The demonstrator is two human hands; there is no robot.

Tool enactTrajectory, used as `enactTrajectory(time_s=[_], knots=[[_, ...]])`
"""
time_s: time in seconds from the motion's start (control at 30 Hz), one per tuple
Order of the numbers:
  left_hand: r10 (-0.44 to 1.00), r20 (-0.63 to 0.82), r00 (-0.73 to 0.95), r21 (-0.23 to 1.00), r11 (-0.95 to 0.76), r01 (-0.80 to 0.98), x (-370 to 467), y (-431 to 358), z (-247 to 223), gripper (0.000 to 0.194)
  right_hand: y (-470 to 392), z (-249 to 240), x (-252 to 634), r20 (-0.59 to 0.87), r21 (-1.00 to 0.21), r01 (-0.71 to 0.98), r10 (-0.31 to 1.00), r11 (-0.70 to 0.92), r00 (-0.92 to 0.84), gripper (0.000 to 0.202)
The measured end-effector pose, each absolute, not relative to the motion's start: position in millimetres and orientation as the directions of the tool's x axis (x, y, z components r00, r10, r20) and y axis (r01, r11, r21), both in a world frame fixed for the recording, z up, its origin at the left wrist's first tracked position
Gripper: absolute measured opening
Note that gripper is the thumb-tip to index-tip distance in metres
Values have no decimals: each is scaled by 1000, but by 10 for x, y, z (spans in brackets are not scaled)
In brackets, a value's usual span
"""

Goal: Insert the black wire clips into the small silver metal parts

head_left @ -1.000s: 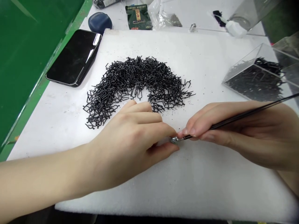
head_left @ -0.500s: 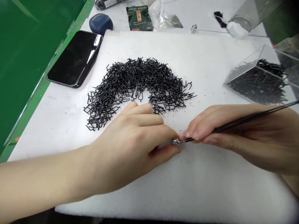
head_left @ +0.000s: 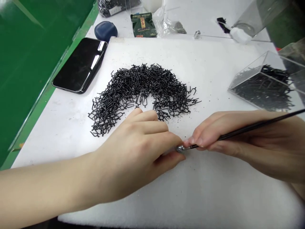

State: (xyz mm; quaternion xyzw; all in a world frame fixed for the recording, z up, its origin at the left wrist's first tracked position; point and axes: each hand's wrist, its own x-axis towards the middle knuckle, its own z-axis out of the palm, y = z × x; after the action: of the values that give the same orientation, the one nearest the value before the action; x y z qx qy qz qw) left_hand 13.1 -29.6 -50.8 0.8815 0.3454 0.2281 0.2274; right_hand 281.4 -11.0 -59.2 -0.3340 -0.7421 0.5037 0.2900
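Note:
Between thumb and forefinger, my left hand pinches a small shiny metal piece, mostly hidden by the fingertips. My right hand is closed around a pair of thin black tweezers, held like a pen. The tweezers' silvery tip meets the metal piece, and the fingertips of both hands nearly touch. Just beyond my left knuckles a curved heap of small black forked pieces lies on the white foam sheet. Whether the tweezers grip a black piece cannot be made out.
At the right stands a clear box with black pieces inside. A black phone and a blue rounded object lie at the left. Along the back are a green packet, a clear bag and a small metal part.
The whole view has shifted slightly, so everything sits a little lower in the picture. Both hands keep the same grip, with the tweezers' tip still at the metal piece.

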Motion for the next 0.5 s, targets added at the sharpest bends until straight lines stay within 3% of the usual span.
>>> enactTrajectory(time_s=[0.33,0.5], knots=[[709,256,657,564,-662,494,123,-302,-510,14,-94,-589,2847,114,-949,166,779,270,-617,29],[721,261,642,581,-648,492,140,-323,-463,13,-121,-562,2803,221,-941,130,861,311,-458,21]])
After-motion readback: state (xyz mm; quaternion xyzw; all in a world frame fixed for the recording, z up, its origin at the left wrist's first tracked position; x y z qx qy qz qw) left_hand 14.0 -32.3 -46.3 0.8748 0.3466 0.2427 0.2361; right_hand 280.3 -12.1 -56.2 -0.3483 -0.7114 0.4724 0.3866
